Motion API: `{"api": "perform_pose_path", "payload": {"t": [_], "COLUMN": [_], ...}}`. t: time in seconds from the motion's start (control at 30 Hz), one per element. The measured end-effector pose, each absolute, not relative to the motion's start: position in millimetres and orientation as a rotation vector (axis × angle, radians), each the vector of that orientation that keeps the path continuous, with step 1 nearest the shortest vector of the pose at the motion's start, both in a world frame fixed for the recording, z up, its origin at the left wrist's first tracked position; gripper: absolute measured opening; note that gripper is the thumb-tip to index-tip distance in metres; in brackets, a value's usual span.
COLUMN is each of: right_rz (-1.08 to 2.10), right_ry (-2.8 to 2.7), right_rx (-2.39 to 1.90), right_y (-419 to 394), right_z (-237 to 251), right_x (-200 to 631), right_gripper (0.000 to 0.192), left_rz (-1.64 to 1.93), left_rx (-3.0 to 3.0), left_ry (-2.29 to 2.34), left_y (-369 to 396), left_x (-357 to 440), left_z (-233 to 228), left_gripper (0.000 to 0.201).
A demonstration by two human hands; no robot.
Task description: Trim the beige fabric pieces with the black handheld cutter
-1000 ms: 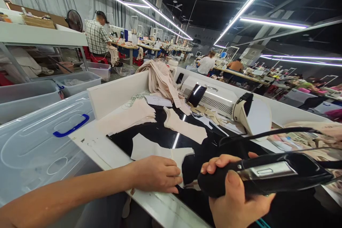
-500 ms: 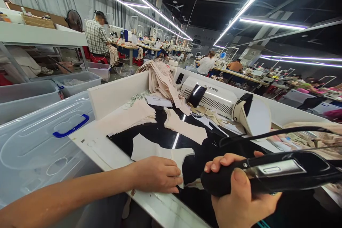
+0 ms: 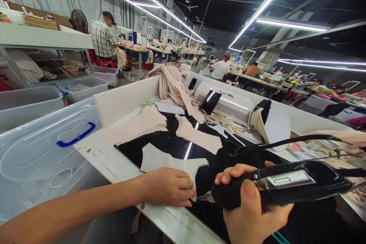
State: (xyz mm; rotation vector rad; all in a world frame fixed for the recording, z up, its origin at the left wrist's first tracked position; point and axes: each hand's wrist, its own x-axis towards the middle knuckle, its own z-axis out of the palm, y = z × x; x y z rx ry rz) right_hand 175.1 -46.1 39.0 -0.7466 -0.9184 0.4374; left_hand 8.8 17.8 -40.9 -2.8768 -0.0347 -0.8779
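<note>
My left hand (image 3: 168, 187) lies flat on a pale cut fabric piece (image 3: 160, 159) at the near edge of a glossy black work surface (image 3: 171, 141). My right hand (image 3: 251, 213) grips a black corded hand tool (image 3: 286, 185), held level just above the surface to the right of the left hand. Its tip sits close to the left fingertips, at the fabric's edge. A black cable (image 3: 286, 142) arcs up behind the tool.
More beige fabric pieces (image 3: 197, 135) and a heap of beige cloth (image 3: 171, 82) lie farther back, beside a white machine (image 3: 228, 105). A clear plastic bin lid with a blue handle (image 3: 76, 134) sits left. Other people work at sewing tables behind.
The tool in my right hand shifted slightly right and then back left toward the left fingertips. My left hand stayed pressed on the fabric.
</note>
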Motion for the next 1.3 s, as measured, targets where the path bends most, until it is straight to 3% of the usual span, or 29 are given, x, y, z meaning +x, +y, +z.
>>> {"api": "perform_pose_path", "payload": {"t": [0.97,1.17,1.3], "right_rz": [0.514,0.335,0.275], "right_ry": [-0.968,-0.951,-0.854], "right_rx": [-0.758,-1.016,-0.999], "right_y": [-60,-55,-42], "right_z": [39,53,54], "right_x": [175,207,224], "right_gripper": [0.043,0.040,0.040], "left_rz": [-0.824,-0.826,-0.848], "left_rx": [-3.183,-3.288,-3.231], "left_ry": [-0.215,-0.135,-0.217], "left_y": [11,7,7], "left_x": [-11,-21,-7], "left_z": [-23,-11,-4], "left_gripper": [0.019,0.027,0.022]}}
